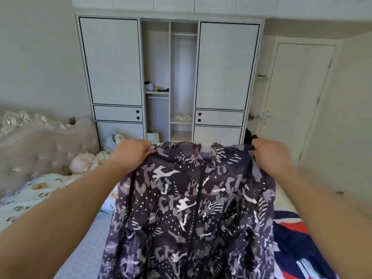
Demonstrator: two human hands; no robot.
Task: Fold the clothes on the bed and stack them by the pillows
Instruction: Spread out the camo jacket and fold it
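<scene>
Left hand: the left hand (131, 153) grips one shoulder of the patterned hoodie (189, 214), fingers curled over the cloth.
Right hand: the right hand (270, 155) pinches the other shoulder, same height.
Hoodie: up in the air, spread wide between both hands, hanging above the bed (88, 248).
Pillows: pale patterned pillows (30, 194) at left by the tufted headboard (46, 150).
Other clothes: a red, navy and white garment (291, 238) lies on the bed at right.
Backdrop: white wardrobe (171, 77), middle section open.
</scene>
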